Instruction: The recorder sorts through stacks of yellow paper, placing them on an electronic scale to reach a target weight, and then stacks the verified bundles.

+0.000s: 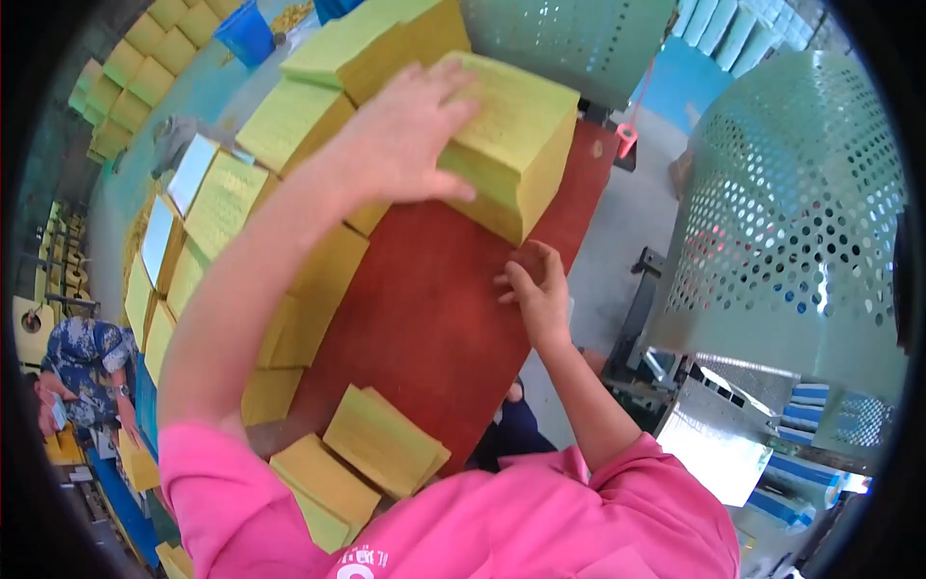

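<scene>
Pink sleeves (502, 521) frame yellow stacks (381, 439); left hand (405, 135) fingers spread atop paper block (521, 135), right hand (535, 285) curled beside.

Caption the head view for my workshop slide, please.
Left hand flat on a yellow paper stack, right hand at its lower corner, over a red table.

We see a factory/workshop floor, yellow paper stacks (224, 198) in rows, red worktable (424, 318), green perforated machine guards (786, 222), another worker (82, 372) nearby

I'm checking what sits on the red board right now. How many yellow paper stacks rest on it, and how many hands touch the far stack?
Yellow paper stacks on the red board: 3 (far stack, two near stacks)
Hands on the far stack: 2 (left hand, right hand)
Total: 5
</scene>
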The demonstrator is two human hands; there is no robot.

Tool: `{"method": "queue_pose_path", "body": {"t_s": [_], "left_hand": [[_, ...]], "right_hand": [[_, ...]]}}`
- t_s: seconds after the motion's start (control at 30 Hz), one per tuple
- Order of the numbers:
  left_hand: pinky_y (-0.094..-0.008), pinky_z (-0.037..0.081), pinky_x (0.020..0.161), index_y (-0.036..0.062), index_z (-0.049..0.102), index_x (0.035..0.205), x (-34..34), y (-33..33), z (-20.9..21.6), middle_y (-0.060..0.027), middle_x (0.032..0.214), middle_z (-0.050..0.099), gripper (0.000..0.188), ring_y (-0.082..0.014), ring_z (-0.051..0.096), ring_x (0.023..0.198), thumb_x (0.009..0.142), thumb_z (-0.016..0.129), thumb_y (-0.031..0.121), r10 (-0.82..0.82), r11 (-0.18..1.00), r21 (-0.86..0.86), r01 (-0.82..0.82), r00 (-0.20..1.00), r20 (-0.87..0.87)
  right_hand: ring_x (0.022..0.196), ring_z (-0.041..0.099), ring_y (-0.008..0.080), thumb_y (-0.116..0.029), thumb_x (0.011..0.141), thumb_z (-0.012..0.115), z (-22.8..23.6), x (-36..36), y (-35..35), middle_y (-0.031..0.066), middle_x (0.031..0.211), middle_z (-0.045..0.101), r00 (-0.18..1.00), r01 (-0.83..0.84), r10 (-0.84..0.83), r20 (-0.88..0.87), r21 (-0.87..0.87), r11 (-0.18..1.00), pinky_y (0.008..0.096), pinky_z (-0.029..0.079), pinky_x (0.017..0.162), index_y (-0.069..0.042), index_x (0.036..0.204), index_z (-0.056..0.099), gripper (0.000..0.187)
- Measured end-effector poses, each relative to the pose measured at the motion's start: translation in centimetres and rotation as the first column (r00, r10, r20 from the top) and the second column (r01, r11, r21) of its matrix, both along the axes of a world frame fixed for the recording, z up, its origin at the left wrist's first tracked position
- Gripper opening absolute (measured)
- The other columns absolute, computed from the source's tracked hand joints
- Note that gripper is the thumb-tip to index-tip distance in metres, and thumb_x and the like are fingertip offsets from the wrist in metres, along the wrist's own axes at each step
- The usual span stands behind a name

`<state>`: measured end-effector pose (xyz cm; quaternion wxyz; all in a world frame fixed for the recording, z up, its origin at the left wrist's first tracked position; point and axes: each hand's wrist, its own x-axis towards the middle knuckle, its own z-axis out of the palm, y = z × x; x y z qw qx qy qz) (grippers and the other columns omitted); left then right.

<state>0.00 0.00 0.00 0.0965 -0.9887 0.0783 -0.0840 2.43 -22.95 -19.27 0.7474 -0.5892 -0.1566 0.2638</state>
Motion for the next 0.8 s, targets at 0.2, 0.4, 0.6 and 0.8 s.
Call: {"method": "queue_pose_path", "body": {"t_s": [0.2, 0.4, 0.6, 0.8], "left_hand": [[-0.0508, 0.031, 0.112, 0.0006, 0.04, 0.132, 2.3, -0.3, -4.0, -0.0178, 0.143, 0.041, 0.092, -0.0367, 0.038, 0.135, 0.056, 0.088, 0.02, -0.06, 0.962, -0.237, 0.135, 0.953, 0.298], [-0.0511, 0.031, 0.111, 0.0007, 0.043, 0.126, 9.8, 1.9, -5.3, -0.0166, 0.142, 0.043, 0.084, -0.0359, 0.039, 0.134, 0.057, 0.087, 0.02, -0.092, 0.967, -0.185, 0.176, 0.916, 0.392], [-0.0471, 0.032, 0.111, 0.0006, 0.044, 0.126, 16.8, 5.3, -5.4, -0.0166, 0.138, 0.046, 0.081, -0.0357, 0.04, 0.132, 0.06, 0.087, 0.021, -0.014, 0.981, -0.173, 0.087, 0.923, 0.384], [-0.0474, 0.032, 0.11, 0.0014, 0.044, 0.126, 19.2, 5.7, -4.1, -0.0184, 0.135, 0.047, 0.079, -0.0368, 0.04, 0.132, 0.063, 0.086, 0.026, 0.04, 0.992, -0.127, 0.008, 0.927, 0.372]], "right_hand": [[0.076, 0.068, 0.0259, -0.01, 0.091, 0.061, 2.1, 4.1, 2.5, 0.0194, 0.1, 0.059, 0.927, 0.001, -0.029, -0.374, -0.075, 0.997, 0.0314, 0.057, 0.058, 0.002, 0.113, 0.036, 0.036], [0.078, 0.069, 0.0273, -0.009, 0.09, 0.059, 0.6, 10.6, 6.6, 0.0199, 0.103, 0.059, 0.93, 0.189, -0.175, -0.322, 0.012, 0.982, 0.0334, 0.059, 0.061, 0.002, 0.114, 0.036, 0.035], [0.073, 0.069, 0.025, -0.008, 0.089, 0.058, 0.6, 16.8, 11.4, 0.0179, 0.104, 0.056, 0.929, 0.318, -0.325, -0.177, -0.066, 0.946, 0.0299, 0.057, 0.054, 0.003, 0.116, 0.039, 0.035], [0.075, 0.07, 0.0254, -0.004, 0.092, 0.054, 1.3, 18.0, 11.9, 0.0163, 0.111, 0.054, 0.955, 0.286, -0.293, -0.046, -0.116, 0.951, 0.0299, 0.056, 0.053, 0.001, 0.126, 0.036, 0.039]]}}
